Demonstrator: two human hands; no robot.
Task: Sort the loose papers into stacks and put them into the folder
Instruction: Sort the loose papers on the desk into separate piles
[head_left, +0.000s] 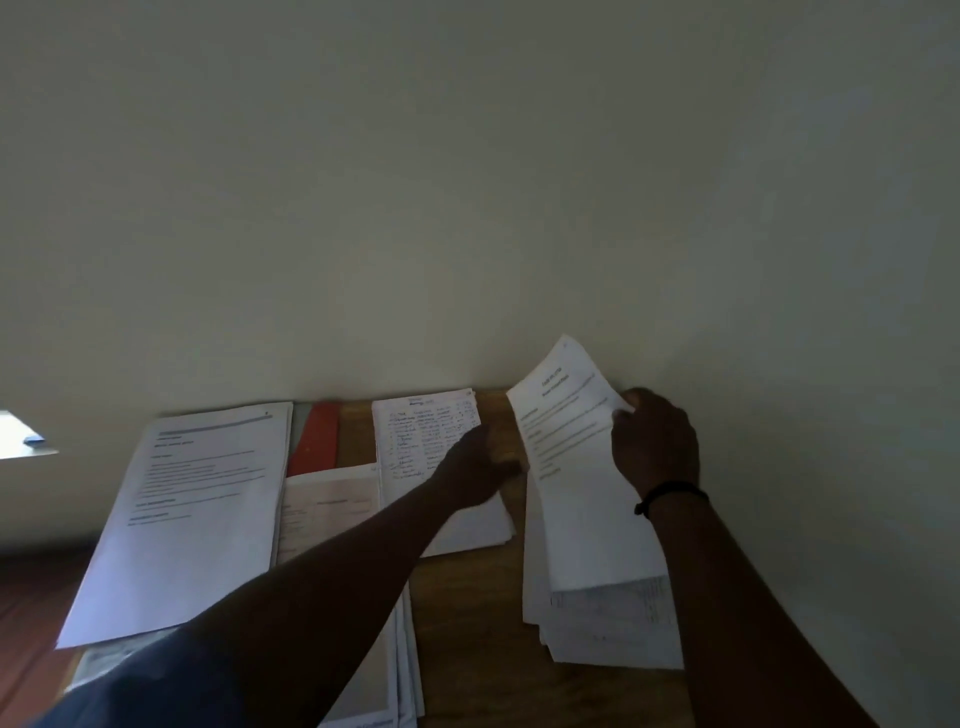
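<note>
Papers lie in four groups across the wooden table (467, 623), which fills the lower part of the frame below a plain pale wall (467, 182).

Largest group: the left stack (192, 519), lower left of the frame, topped by a printed sheet and overhanging the table's left side. Second: the right stack (608, 613), lower right, its sheets fanned unevenly at the near edge. Third: the handwritten stack (431, 441), centre of the frame, top sheet covered in pen entries. Fourth: a pinkish form (327, 514), between the left stack and the handwritten stack, with more sheets under it running to the bottom edge.

Containers: one red folder (314, 439) lies flat at the back of the table, between the left stack and the handwritten stack, partly covered by the pinkish form. Only a strip of its cover shows; I cannot tell whether anything is inside it.

My right hand (654, 441), right of centre, grasps the top sheet (566, 410) of the right stack by its right edge; the sheet's far end stands lifted against the wall. A black wristband (670, 493) sits on that wrist.

My left hand (478, 462) reaches across the handwritten stack to its right edge. It is dark and blurred; I cannot tell how its fingers lie.

Count: four paper groups, one folder, one wristband.
</note>
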